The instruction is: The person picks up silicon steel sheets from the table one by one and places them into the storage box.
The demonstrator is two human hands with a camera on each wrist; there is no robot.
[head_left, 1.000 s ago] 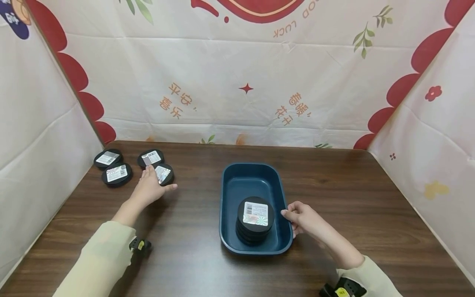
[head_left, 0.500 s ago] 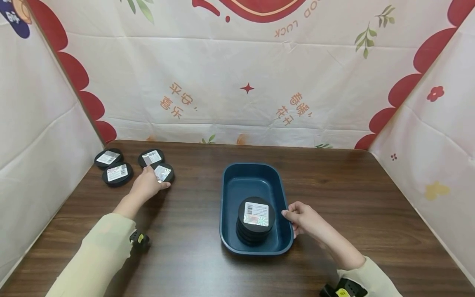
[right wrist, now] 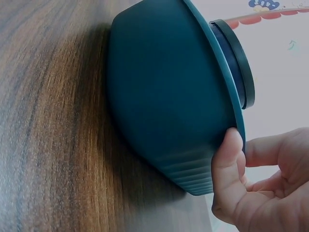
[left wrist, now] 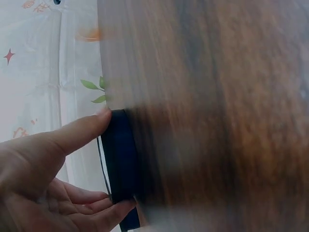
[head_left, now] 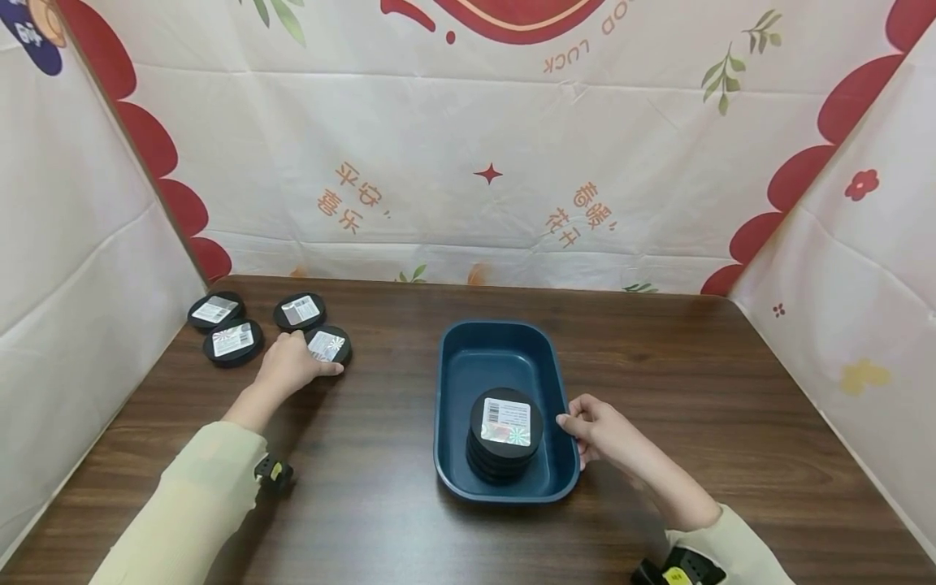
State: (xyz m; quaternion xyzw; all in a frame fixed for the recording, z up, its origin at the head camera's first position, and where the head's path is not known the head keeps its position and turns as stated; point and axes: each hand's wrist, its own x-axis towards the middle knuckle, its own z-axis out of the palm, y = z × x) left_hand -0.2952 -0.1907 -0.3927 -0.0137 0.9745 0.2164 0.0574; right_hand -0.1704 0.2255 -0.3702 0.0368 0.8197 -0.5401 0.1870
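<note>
My left hand pinches a flat round black disc with a white label, at the back left of the table. In the left wrist view, the thumb lies on one side of the disc and the fingertips on the other. My right hand grips the right rim of a dark blue rectangular tray between thumb and fingers. Inside the tray's near half stands a stack of similar black discs, the top one label side up. Seen from the right wrist, part of the stack rises above the rim.
Behind the left hand lies another labelled black disc. Two more black discs lie further left, near the table's left edge. The brown wooden table is enclosed at the back and sides by a white printed cloth.
My left thumb has drawn in against the disc, and that disc has shifted slightly to the right, away from the one behind. The right hand and the tray hold their place.
</note>
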